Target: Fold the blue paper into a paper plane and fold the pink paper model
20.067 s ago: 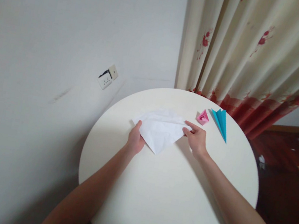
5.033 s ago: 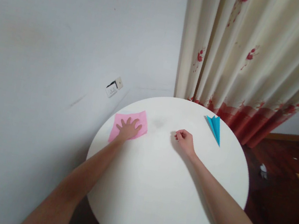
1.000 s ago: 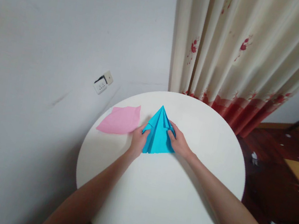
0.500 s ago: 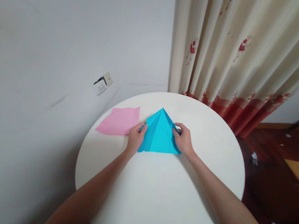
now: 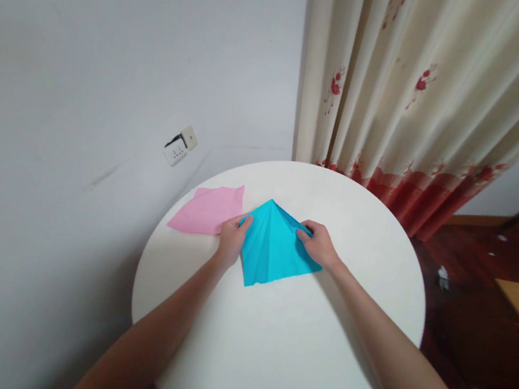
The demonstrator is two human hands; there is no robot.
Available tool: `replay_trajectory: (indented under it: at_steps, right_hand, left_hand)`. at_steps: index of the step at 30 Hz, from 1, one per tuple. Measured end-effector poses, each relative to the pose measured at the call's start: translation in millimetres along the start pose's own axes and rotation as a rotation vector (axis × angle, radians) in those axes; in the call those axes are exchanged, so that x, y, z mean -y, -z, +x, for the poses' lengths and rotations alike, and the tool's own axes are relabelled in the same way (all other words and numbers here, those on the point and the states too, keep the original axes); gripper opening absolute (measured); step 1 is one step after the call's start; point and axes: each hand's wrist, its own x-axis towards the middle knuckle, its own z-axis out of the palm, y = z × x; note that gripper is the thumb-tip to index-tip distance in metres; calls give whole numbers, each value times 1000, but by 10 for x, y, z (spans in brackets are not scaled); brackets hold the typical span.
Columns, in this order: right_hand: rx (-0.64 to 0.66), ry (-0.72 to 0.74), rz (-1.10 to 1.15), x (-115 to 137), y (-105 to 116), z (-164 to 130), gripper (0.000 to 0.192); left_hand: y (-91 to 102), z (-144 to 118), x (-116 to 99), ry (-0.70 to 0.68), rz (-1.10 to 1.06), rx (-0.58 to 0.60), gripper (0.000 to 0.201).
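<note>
A bright blue creased paper sheet (image 5: 275,245), partly unfolded into a kite-like shape, lies on the round white bench (image 5: 283,351), on the far half of its top. Its sharp far tip points away from the person toward the cream curtain with red flower print (image 5: 420,95), and a blunter near corner points back toward the person and a little left; the long axis runs between these two, with fold lines fanning from the far tip.

The left hand (image 5: 230,244) pinches the sheet's left edge, thumb on top and fingers curled under. The right hand (image 5: 318,244) pinches the right edge near the far tip, fingers bent over the paper. How much of the sheet lies flat and how much is lifted is hard to make out, and the hands hide both side corners.

Just left of the blue sheet, a pale pink flattened paper sheet (image 5: 207,209) lies at the bench's far left rim, seeming to overhang it slightly. The whole near half of the bench shows bare top, as does its right side. The bench's near rim is cut off by the forearms and the picture's lower edge.
</note>
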Motion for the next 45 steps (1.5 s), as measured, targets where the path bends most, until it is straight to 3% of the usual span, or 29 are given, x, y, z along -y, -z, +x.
replay_trajectory:
  at_steps: [4,8,11,12,16,20,23,27,29,32,35,40,45]
  right_hand:
    - [-116,113,-145,-12,-24,-37,48]
    - [-146,253,-307,93,21,-67,37]
    - [-88,320,-415,169,48,-56,18]
    - [-55,312,-458,184,49,-49,15]
    - [98,172,-613,201,31,-43,41]
    - [189,76,-682,175,4,-73,27]
    - [166,35,-584,111,-9,-64,13]
    - [-91,-34,-240,-29,-4,23,14]
    - [-210,-93,-88,-92,1,67,15]
    - [-287,-111,49,-139,5,95,17]
    - [-273,-20,66,-118,11,85,17]
    - [-138,149,67,-23,23,51,13]
    - [-54,210,89,33,14,28,12]
  left_hand:
    - [-13,-9,32,-57,147,23,37]
    - [-42,-29,6,-102,207,83,37]
    - [-56,-47,-32,-103,252,127,47]
    - [-60,-55,-45,-95,266,148,50]
    - [-72,-86,-90,-65,313,216,54]
    - [-50,-97,-104,24,349,284,61]
    - [19,-87,-110,138,352,356,73]
    - [127,-68,-160,229,221,527,93]
    - [155,-67,-204,230,133,619,93]
    - [160,-75,-267,210,72,691,85]
    - [155,-82,-310,273,5,748,74]
    - [148,-91,-356,494,-223,817,59]
    - [123,-125,-395,600,-250,899,55]
